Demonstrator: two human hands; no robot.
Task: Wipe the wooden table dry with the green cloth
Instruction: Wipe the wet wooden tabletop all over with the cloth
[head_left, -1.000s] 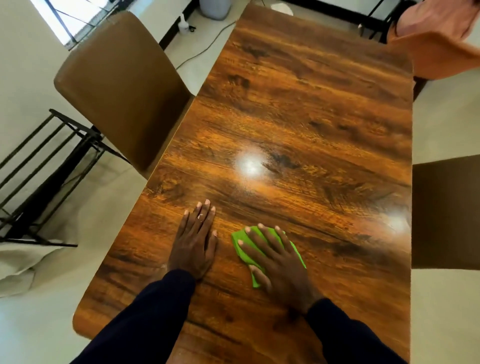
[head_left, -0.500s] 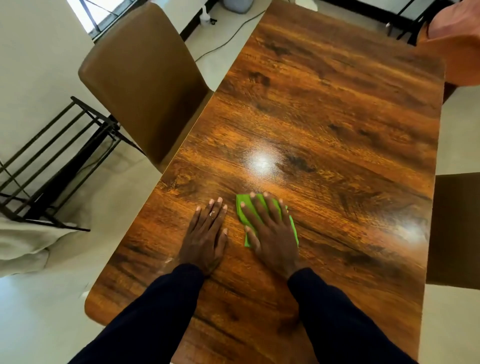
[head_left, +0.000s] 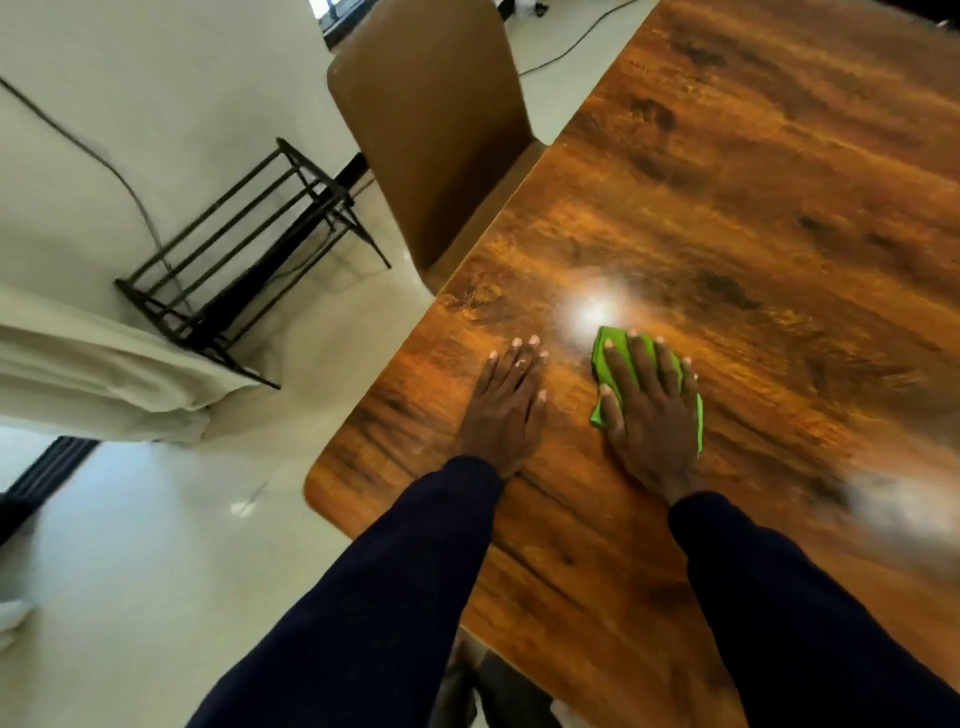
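Our right hand (head_left: 649, 410) presses the green cloth (head_left: 605, 353) flat, fingers spread; our left hand (head_left: 506, 405) rests spread just beside on the bench (head_left: 753, 208).

Left hand (head_left: 501, 413), right hand (head_left: 649, 415): flat

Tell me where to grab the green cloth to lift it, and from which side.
Pinch the left edge of the green cloth, the strip showing past the thumb of the right hand. It lies flat on the table with that hand spread over most of it, so probably come from the left, the side facing the left hand.
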